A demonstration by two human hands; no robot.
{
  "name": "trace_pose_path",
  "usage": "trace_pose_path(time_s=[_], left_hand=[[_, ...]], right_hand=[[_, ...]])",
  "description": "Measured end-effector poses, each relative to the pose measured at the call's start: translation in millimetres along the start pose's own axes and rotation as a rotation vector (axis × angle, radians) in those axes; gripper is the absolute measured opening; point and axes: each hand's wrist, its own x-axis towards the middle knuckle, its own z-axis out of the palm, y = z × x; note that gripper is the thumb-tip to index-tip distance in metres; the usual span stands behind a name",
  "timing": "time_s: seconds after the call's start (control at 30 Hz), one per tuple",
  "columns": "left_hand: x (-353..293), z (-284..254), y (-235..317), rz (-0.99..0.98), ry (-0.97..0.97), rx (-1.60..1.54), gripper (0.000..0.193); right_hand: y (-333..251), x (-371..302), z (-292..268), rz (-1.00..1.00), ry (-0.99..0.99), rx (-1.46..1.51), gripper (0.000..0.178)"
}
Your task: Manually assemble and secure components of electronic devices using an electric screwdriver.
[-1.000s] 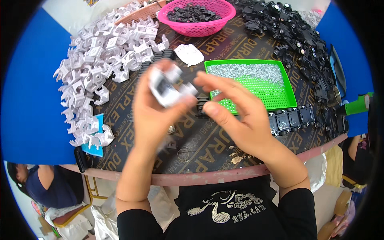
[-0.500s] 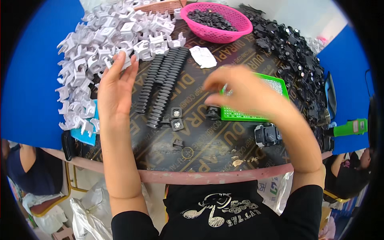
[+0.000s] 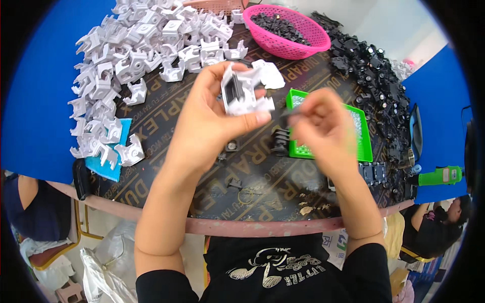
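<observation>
Near the centre of the frame, a white clip-like part (image 3: 248, 104) is being held above the dark table (image 3: 273, 202) by the left hand (image 3: 207, 116), its fingers and thumb being curved partway around the sides, and a dark insert (image 3: 233, 90) is being shown within the part. Just right of centre, a small dark piece (image 3: 289, 112) is being pinched between the thumb and fingertips of the right hand (image 3: 326, 126); both are being blurred, so the exact shape of the piece cannot be told. Beneath that hand, a green tray (image 3: 368, 144) is being partly hidden, and just beside its left edge a black ridged part (image 3: 279, 142) is being seen. Behind the clip-like part, white paper (image 3: 269, 74) is being partly covered. At the upper left, a heap of white parts (image 3: 146, 40) is being supported by the table, some lower ones being spread over a blue cloth (image 3: 108, 169). At the top, small black pieces (image 3: 280, 29) are being held in a pink basket (image 3: 273, 44), while along the upper right a heap of black parts (image 3: 376, 76) is being seen
</observation>
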Motion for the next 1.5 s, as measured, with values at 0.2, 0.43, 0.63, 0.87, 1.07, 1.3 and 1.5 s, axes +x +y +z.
trace_pose_path(time_s=[0.2,0.43,0.63,0.87,1.07,1.3,1.5], left_hand=[[-17,38,-30,0.191,-0.092,0.229,0.065],[-22,49,-38,0.341,-0.119,0.369,0.066],[-25,49,-39,0.37,-0.12,0.483,0.067],[-25,44,-39,0.436,-0.035,0.563,0.063],[-27,53,-36,0.308,-0.089,0.325,0.069],[-28,55,-36,0.1,-0.038,0.255,0.071],[-18,52,-31,-0.028,-0.023,0.121,0.07]], right_hand=[[9,-8,-14,0.024,0.181,0.21,0.017],[9,-12,-19,0.093,0.208,0.34,0.019],[17,-16,-16,0.024,0.154,0.363,0.019],[17,-17,-21,0.117,-0.112,0.287,0.022],[13,-10,-50,0.443,-0.343,0.715,0.039],[0,15,-86,0.178,-0.417,-0.03,0.033],[78,75,-260,0.409,0.037,-1.389,0.066]])
